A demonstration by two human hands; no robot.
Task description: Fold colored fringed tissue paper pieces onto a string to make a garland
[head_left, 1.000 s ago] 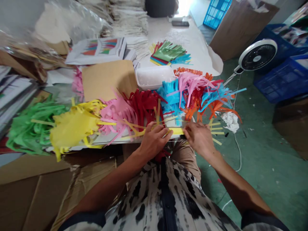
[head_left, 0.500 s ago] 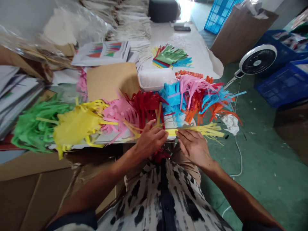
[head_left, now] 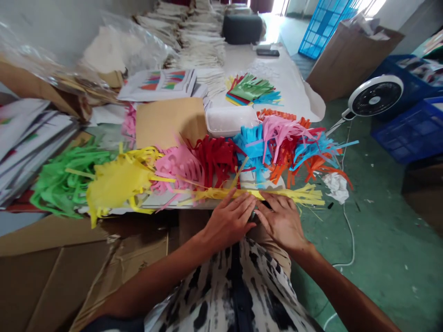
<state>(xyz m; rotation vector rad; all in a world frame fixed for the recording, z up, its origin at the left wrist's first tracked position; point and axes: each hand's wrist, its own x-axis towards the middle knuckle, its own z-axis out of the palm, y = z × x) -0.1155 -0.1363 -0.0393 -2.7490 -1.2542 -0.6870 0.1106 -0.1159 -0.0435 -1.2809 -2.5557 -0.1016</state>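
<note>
My left hand [head_left: 230, 221] and my right hand [head_left: 282, 221] lie side by side, fingers pressed on a long yellow fringed paper strip [head_left: 294, 196] along the front edge of a white board [head_left: 162, 201]. Its cut fringe fans out past my right hand. Behind the strip lie heaps of fringed paper: red [head_left: 214, 159], pink [head_left: 178, 168], blue [head_left: 251, 147] and, farther left, yellow [head_left: 117, 182] and green [head_left: 69, 177].
A white foam box [head_left: 230, 121] and brown card [head_left: 169, 122] stand behind the heaps. Crumpled white paper [head_left: 335, 186] lies at the right. A white fan [head_left: 375, 97] and blue crates [head_left: 406, 131] stand on the green floor. Cardboard sheets [head_left: 69, 263] lie at lower left.
My hands have come closer together and now lie flatter on the yellow strip, whose fringe spreads to the right. The view has shifted slightly.
</note>
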